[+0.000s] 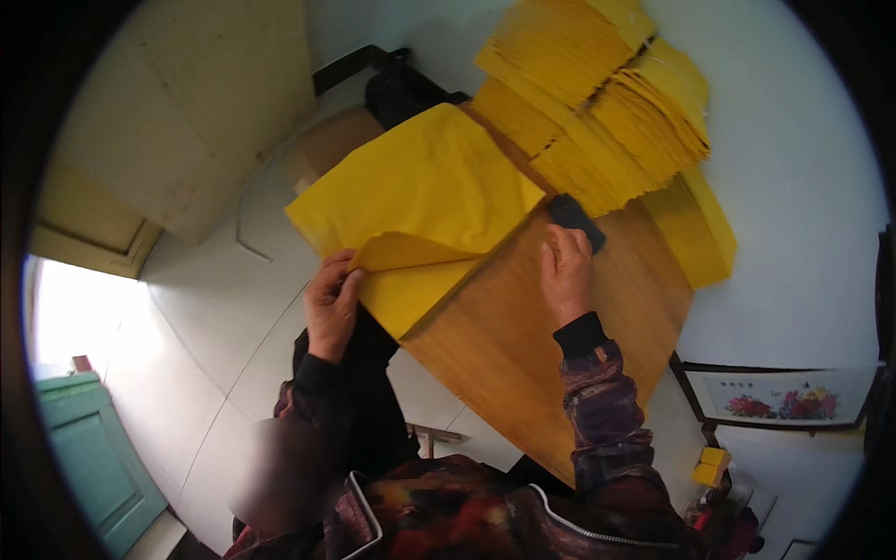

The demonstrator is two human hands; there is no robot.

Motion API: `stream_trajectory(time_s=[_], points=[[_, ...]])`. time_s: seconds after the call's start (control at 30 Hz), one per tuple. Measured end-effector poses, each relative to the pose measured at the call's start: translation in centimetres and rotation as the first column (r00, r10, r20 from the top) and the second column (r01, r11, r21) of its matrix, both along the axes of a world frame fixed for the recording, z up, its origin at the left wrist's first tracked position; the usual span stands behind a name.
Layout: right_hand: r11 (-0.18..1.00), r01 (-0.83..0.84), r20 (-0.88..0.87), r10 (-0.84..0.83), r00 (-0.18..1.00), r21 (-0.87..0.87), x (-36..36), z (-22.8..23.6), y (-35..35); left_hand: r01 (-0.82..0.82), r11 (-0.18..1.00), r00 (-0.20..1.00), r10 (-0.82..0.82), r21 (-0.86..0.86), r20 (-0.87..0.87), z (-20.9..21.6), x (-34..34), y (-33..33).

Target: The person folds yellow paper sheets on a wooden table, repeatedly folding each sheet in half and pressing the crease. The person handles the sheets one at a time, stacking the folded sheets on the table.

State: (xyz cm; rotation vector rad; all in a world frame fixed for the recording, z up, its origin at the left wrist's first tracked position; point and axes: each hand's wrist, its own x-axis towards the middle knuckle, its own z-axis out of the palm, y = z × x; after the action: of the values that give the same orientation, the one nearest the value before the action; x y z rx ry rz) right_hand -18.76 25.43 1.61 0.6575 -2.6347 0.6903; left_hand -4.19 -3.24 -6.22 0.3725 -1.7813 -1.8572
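Observation:
Yellow paper sheets (425,182) lie in a flat pile on the left part of the wooden table (504,345). At the near left edge of the pile, my left hand (333,303) pinches the top sheet between thumb and fingers. Its near edge is lifted and curls back, baring the yellow layer below. My right hand (567,280) is over the table to the right of the pile, fingers drawn together and nothing visible in them. Its fingertips overlap the near edge of a dark grey block (577,222); whether they touch it I cannot tell.
Tall stacks of folded yellow paper (597,103) fill the table's far right, against the white wall. A yellow bundle (695,229) leans at the right edge. A black bag (403,89) sits behind the pile. A framed flower picture (779,397) is at right.

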Motion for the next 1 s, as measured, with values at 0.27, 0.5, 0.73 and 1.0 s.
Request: stream_trajectory(time_s=[0.27, 0.5, 0.73, 1.0], points=[[0.919, 0.188, -0.106, -0.161, 0.981, 0.346, -4.9, -4.1, 5.1, -0.06, 0.987, 0.996, 0.068, -0.15, 0.05, 0.3, 0.1, -0.1], [0.982, 0.093, 0.084, -0.108, 0.991, 0.162, -2.0, 0.9, 1.9, -0.04, 0.996, 0.999, 0.039, -0.076, -0.018, 0.6, 0.1, 0.0], [0.754, -0.638, 0.129, 0.624, 0.77, 0.16, 6.5, 1.2, -6.8, -0.047, 0.995, 0.999, 0.048, -0.084, 0.005, 0.9, 0.2, 0.1], [0.713, -0.694, 0.102, 0.686, 0.72, 0.1, 5.7, 1.1, -8.7, -0.04, 0.996, 0.999, 0.041, -0.083, 0.005, 1.3, 0.3, 0.0]])
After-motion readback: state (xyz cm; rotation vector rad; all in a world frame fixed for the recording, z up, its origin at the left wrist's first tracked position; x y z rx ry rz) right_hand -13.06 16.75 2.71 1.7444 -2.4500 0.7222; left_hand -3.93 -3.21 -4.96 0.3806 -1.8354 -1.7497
